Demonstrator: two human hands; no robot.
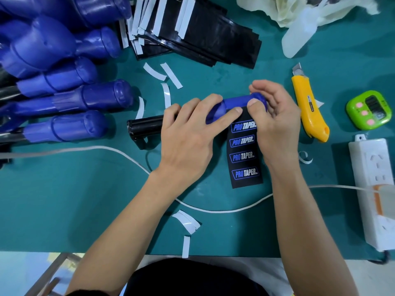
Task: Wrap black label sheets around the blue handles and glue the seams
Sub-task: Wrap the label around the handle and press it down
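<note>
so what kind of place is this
Most likely a small production or assembly bench, not a home desk. A pile of identical blue handles lies beside a stack of black label sheets, and peeled white backing strips litter the green mat.

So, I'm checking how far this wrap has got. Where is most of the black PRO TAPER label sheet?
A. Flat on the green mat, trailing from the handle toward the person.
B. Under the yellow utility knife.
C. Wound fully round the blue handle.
A: the label sheet lies flat on the green mat, only its top edge at the blue handle that the left hand and right hand grip.
</note>
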